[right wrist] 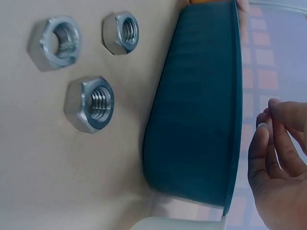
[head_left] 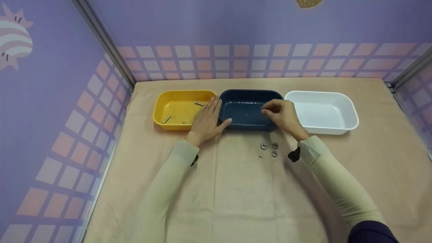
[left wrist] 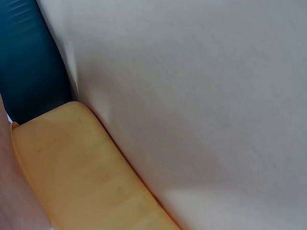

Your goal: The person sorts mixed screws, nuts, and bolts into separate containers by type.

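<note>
My left hand (head_left: pixel 206 119) lies with straight fingers over the adjoining rims of the yellow tray (head_left: pixel 168 126) and the dark blue tray (head_left: pixel 249 126). The thumb reaches over the blue tray's front edge. Over the right part of the blue tray my right hand (head_left: pixel 283 113) pinches a tiny dark screw (head_left: pixel 261 108) between thumb and fingertips; in the right wrist view the fingers (right wrist: pixel 283 148) mostly hide it. A tiny metal piece (head_left: pixel 246 114) lies on the blue tray's floor. Long bolts (head_left: pixel 166 119) and a smaller piece lie in the yellow tray.
A white tray (head_left: pixel 324 130) stands right of the blue one. In front of the blue tray lie three hex nuts (head_left: pixel 264 146) and a tiny screw (head_left: pixel 260 156) on the beige cloth (head_left: pixel 243 202). Patterned panels (head_left: pixel 236 27) stand behind and at the sides.
</note>
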Available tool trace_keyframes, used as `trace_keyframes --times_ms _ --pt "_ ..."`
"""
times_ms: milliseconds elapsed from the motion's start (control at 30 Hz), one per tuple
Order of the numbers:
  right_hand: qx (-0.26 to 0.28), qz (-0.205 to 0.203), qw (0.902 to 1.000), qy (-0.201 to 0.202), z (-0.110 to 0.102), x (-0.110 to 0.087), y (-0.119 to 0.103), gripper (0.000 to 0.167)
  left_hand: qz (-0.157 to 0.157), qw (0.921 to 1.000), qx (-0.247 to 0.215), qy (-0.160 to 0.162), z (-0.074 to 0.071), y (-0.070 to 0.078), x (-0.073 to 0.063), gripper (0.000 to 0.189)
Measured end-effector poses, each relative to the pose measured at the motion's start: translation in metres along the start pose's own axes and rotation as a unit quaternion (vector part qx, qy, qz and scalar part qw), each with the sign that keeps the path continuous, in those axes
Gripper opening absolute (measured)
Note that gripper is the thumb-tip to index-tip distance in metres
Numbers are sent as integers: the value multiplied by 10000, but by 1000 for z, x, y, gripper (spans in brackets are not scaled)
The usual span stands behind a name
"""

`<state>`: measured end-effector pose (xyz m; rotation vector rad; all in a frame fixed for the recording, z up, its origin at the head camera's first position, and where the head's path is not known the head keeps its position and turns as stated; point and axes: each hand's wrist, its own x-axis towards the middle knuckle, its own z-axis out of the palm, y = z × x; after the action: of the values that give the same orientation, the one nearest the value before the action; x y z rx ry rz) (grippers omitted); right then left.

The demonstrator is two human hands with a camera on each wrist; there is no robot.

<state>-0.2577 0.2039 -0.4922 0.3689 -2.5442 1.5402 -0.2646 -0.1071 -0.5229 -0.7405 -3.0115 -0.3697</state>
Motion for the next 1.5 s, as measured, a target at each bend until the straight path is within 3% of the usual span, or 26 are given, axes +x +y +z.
trace_keyframes --times_ms 767,1500 --pt "-720 206 9971 -125 20 39 14 11 -95 9999 -3 -59 1 -3 -1 97" --pt "-715 107 9974 -51 20 43 17 11 -59 9999 -47 -87 1 -1 1 97"
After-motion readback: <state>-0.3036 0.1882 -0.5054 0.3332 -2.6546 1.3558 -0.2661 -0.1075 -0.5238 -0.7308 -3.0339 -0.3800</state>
